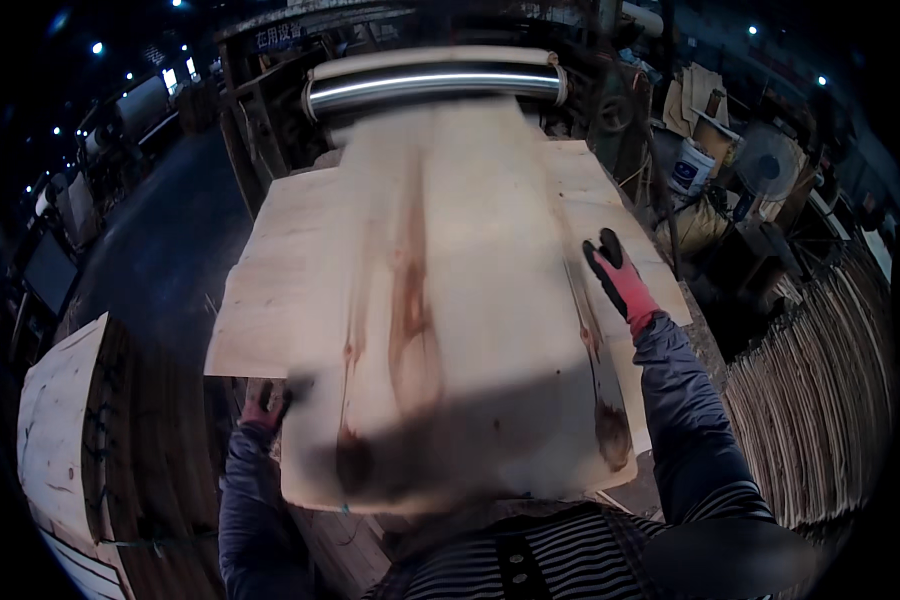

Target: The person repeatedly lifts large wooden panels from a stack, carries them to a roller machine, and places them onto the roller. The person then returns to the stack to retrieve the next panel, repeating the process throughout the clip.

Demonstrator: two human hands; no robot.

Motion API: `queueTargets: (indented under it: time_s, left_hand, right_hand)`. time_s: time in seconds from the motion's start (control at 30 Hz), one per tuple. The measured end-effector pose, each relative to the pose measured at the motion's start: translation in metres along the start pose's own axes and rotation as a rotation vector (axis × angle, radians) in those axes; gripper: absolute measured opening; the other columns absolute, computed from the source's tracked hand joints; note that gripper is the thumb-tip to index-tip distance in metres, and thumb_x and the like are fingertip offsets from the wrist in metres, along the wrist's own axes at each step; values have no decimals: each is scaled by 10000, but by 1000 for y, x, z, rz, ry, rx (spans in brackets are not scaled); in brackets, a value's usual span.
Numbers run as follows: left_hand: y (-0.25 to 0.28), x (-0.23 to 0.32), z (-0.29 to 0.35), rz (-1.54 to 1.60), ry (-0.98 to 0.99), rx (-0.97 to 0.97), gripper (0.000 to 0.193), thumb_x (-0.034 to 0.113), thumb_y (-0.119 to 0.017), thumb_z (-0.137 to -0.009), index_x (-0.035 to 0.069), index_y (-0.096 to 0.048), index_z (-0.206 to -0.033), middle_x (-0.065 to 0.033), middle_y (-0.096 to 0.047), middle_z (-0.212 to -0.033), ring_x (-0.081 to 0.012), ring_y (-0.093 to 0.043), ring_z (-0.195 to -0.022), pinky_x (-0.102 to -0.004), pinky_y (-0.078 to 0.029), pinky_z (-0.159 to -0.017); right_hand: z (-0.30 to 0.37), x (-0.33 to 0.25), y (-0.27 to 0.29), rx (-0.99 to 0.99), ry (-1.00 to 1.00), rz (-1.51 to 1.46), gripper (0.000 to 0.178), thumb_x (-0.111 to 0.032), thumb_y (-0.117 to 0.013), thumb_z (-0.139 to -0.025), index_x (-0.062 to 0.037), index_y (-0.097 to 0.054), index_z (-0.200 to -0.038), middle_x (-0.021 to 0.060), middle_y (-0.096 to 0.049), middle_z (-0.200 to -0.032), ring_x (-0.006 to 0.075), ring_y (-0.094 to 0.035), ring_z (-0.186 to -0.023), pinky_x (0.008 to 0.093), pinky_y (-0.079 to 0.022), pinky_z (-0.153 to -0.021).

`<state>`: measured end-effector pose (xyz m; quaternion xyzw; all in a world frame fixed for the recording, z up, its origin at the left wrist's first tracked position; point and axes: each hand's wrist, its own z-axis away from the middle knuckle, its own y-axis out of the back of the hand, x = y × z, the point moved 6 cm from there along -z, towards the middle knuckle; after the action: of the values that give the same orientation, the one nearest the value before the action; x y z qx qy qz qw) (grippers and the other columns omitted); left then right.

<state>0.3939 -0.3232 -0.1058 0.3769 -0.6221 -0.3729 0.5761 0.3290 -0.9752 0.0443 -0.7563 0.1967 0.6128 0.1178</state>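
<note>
A long, pale wood veneer sheet [480, 260] with brown knots and streaks stretches from my body toward a shiny metal roller [435, 90]. Its near edge is blurred, and a dark shadow falls across it. My right hand [618, 275], in a pink glove with black fingers, lies along the sheet's right side with fingers spread, holding nothing. By the sheet's left edge is my left hand [263, 408], gloved in red and black. Its fingers look apart, though they are partly blurred. More veneer [265, 275] lies flat beneath, showing on both sides of the long sheet.
A tall stack of veneer sheets [810, 400] stands at the right. Another wood stack [65, 430] is at the lower left. Beyond the right hand are a white bucket [690, 168] and a round fan [767, 165]. Dark floor [160, 240] runs along the left.
</note>
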Motion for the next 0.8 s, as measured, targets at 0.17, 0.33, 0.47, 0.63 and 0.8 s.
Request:
queueTargets:
  time_s: [0.17,0.33,0.47,0.63,0.8]
  left_hand:
    - [-29,-5,68,-303,118,-218,844,538,-587,-624,111,-291,-1289,-165,-338,-1280,-340,-319,-1172,-415,-263,-967]
    - [-8,-47,114,28,132,73,766,302,-658,-650,86,-284,-1283,-164,-360,-1262,-297,-351,-1161,-372,-297,-958]
    - [92,-138,212,208,308,415,592,179,-614,-723,42,-358,-1239,-141,-417,-1227,-260,-406,-1132,-320,-333,-939]
    - [237,-221,356,146,675,758,494,89,-570,-762,-1,-379,-1209,-144,-453,-1200,-221,-430,-1122,-299,-323,-933]
    - [330,-288,411,546,335,999,394,148,-467,-854,-38,-386,-1193,-114,-512,-1121,-159,-465,-1052,-256,-347,-904]
  right_hand:
    - [34,-24,-123,-310,228,656,670,-389,-561,-754,-46,-296,-1265,174,-374,-1243,310,-384,-1122,362,-315,-934]
    - [84,-1,-284,-703,302,707,668,-437,-519,-761,-49,-297,-1258,185,-315,-1280,342,-296,-1177,374,-260,-975]
    - [151,-2,-419,-951,366,650,670,-395,-542,-756,-67,-276,-1277,181,-317,-1283,328,-301,-1184,368,-256,-982]
    - [277,-41,-597,-1173,530,455,793,-346,-635,-691,-67,-214,-1302,187,-286,-1299,324,-276,-1202,380,-256,-984]
    - [418,-109,-751,-1348,901,240,932,-396,-694,-599,-47,-192,-1301,201,-252,-1303,342,-260,-1200,404,-226,-992]
